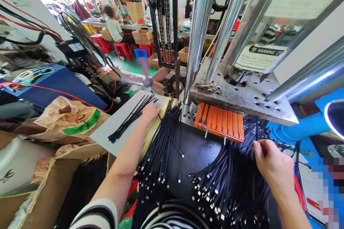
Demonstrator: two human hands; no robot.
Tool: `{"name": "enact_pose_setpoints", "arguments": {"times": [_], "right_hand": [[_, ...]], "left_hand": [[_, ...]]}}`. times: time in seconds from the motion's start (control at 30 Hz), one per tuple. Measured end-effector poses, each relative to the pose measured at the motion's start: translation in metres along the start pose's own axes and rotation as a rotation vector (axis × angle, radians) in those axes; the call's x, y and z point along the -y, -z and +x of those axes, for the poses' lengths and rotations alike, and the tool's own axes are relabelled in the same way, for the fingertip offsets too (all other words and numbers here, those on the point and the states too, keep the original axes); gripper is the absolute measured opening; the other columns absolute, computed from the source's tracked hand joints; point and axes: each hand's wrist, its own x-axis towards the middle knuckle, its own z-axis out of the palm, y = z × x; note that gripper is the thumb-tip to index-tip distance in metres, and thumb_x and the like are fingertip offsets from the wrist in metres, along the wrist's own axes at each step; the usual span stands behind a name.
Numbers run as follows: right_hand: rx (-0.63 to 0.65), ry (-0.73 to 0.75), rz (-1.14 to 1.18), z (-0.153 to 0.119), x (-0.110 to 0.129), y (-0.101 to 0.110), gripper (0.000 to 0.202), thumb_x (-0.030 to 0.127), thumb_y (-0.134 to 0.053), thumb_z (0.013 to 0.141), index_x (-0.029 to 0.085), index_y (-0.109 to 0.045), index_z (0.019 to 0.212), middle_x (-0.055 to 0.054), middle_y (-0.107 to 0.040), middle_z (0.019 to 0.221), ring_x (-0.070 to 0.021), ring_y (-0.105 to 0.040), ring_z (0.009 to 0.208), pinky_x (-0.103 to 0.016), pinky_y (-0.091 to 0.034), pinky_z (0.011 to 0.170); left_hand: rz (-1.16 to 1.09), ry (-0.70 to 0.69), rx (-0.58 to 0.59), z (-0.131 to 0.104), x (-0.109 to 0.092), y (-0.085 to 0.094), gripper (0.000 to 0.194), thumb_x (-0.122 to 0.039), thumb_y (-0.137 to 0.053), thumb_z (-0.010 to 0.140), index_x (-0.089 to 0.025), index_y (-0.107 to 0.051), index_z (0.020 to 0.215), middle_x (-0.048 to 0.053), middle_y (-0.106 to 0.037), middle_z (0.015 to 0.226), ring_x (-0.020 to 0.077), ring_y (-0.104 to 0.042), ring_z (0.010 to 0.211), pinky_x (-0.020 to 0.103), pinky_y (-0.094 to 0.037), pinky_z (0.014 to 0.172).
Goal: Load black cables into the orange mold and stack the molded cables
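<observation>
My left hand [149, 111] reaches forward and rests on a small bunch of black cables [129, 118] lying on a grey board [113, 123]. A thick heap of black cables with metal ends [161, 150] lies just right of that arm. My right hand [271, 164] is curled over a second heap of black cables [231, 182], its fingers pinching strands near the top. Ahead of both hands an orange grooved fixture [221, 123] holding two cable ends sits under the metal press plate [236, 96].
Chrome columns [199, 32] rise from the press. A spinning fan [146, 78] stands behind the board. At left are a blue machine [53, 84], a brown bag [70, 118] and a cardboard box of black cables [80, 186]. A seated person [114, 27] works far back.
</observation>
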Motion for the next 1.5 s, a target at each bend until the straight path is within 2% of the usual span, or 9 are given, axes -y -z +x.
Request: {"name": "enact_pose_setpoints", "arguments": {"times": [0.13,0.27,0.4,0.53,0.8,0.97,1.23,1.33,1.5], "right_hand": [[0.353,0.108,0.486,-0.001,0.038,0.011,0.031,0.048,-0.051,0.087,0.022,-0.063,0.098,-0.001,-0.064,0.061,-0.0189,-0.06,0.054,-0.029,-0.045,0.052],[0.551,0.278,0.574,-0.007,0.084,0.028,0.027,0.043,-0.048,0.092,0.023,-0.063,0.082,0.003,-0.054,0.054,-0.0152,-0.052,0.049,-0.026,-0.037,0.047],[0.438,0.363,0.735,-0.008,0.115,0.032,0.017,0.031,-0.049,0.093,0.022,-0.061,0.086,0.003,-0.058,0.059,-0.0129,-0.055,0.053,-0.023,-0.04,0.051],[0.205,0.402,0.891,-0.001,0.131,0.023,0.011,0.026,-0.052,0.092,0.021,-0.062,0.091,0.003,-0.062,0.061,-0.0117,-0.059,0.054,-0.021,-0.044,0.054],[0.038,0.489,0.827,-0.007,0.141,0.02,0.018,0.026,-0.047,0.096,0.02,-0.063,0.09,0.0,-0.064,0.071,-0.0132,-0.06,0.063,-0.023,-0.046,0.059],[0.147,0.448,0.638,-0.014,0.122,-0.003,0.013,0.022,-0.054,0.092,0.018,-0.065,0.085,-0.003,-0.067,0.076,-0.0154,-0.063,0.068,-0.024,-0.048,0.064],[0.319,0.33,0.659,0.041,0.116,-0.014,0.013,0.027,-0.061,0.086,0.021,-0.072,0.081,-0.003,-0.072,0.079,-0.0152,-0.063,0.067,-0.024,-0.046,0.061],[0.308,0.278,0.651,0.048,0.121,-0.014,0.012,0.028,-0.063,0.084,0.019,-0.069,0.079,-0.001,-0.069,0.071,-0.0136,-0.059,0.059,-0.023,-0.042,0.056],[0.289,0.212,0.703,0.049,0.119,-0.018,0.024,0.035,-0.064,0.083,0.019,-0.06,0.065,0.002,-0.062,0.059,-0.012,-0.055,0.052,-0.022,-0.038,0.051]], "left_hand": [[-0.185,-0.079,-0.001,-0.007,-0.015,0.004,0.016,-0.024,-0.054,0.083,-0.014,-0.063,0.074,0.011,-0.064,0.076,0.0253,-0.062,0.083,0.034,-0.046,0.077],[-0.414,-0.377,-0.019,-0.046,-0.046,0.032,0.019,-0.031,-0.051,0.087,-0.017,-0.05,0.074,0.0,-0.054,0.072,0.0128,-0.052,0.07,0.023,-0.043,0.068],[-0.857,-0.795,0.153,-0.106,-0.082,0.076,0.027,-0.041,-0.053,0.09,-0.018,-0.045,0.079,-0.004,-0.044,0.068,0.0086,-0.04,0.06,0.019,-0.035,0.056],[-0.995,-0.984,0.435,-0.147,-0.116,0.109,0.034,-0.046,-0.055,0.091,-0.016,-0.053,0.075,-0.001,-0.05,0.066,0.0073,-0.047,0.052,0.019,-0.038,0.049],[-1.178,-0.929,0.575,-0.154,-0.163,0.11,0.041,-0.047,-0.082,0.069,-0.012,-0.061,0.074,-0.003,-0.056,0.052,0.0078,-0.055,0.042,0.017,-0.046,0.042],[-1.26,-1.072,0.282,-0.14,-0.183,0.109,0.045,-0.051,-0.08,0.069,-0.014,-0.055,0.066,-0.004,-0.056,0.056,0.007,-0.055,0.043,0.017,-0.045,0.042],[-1.019,-1.452,-0.419,-0.134,-0.21,0.125,0.035,-0.047,-0.067,0.085,-0.017,-0.058,0.07,-0.003,-0.057,0.069,0.0076,-0.058,0.063,0.021,-0.045,0.056],[-0.976,-1.447,-0.526,-0.131,-0.214,0.125,0.04,-0.053,-0.063,0.086,-0.018,-0.056,0.069,-0.003,-0.055,0.068,0.0081,-0.057,0.064,0.022,-0.044,0.057],[-1.006,-1.397,-0.543,-0.131,-0.219,0.126,0.045,-0.06,-0.059,0.085,-0.018,-0.055,0.069,-0.004,-0.053,0.067,0.0075,-0.058,0.061,0.022,-0.045,0.056]]}}
